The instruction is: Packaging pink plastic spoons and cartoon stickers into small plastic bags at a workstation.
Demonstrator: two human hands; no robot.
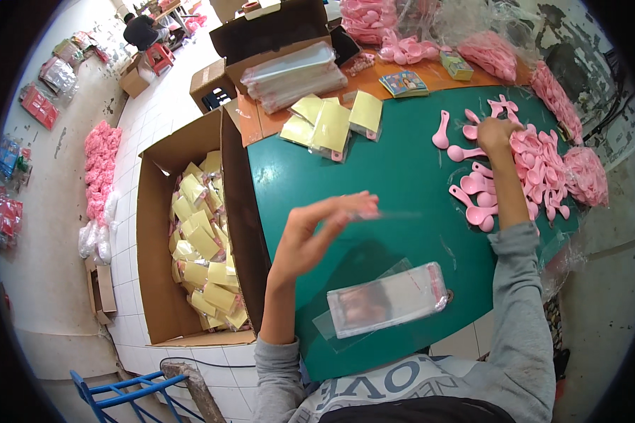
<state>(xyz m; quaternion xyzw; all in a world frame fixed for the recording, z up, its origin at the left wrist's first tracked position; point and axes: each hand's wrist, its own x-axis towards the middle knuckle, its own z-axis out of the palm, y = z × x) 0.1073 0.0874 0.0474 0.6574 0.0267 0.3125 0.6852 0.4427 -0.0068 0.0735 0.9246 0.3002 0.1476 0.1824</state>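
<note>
Over the middle of the green table my left hand point(317, 233) is closed, pinching a thin clear plastic bag point(395, 214) seen almost edge-on and blurred. Below it lies a stack of clear plastic bags point(409, 296) with a red-marked edge strip. My right hand point(497, 137) reaches into the loose pink measuring spoons point(536, 162) at the right; its fingertips are hidden, so I cannot see whether it grips one. Several single spoons lie left of that hand, one spoon point(441, 130) standing a little apart.
Packed bags with yellow cards point(330, 130) lie at the table's far left. A large carton point(159, 233) full of similar packs stands to the left. Bundled bags point(293, 77), small booklets point(404, 84) and bagged spoons point(487, 53) line the back. A blue trolley point(127, 395) is at lower left.
</note>
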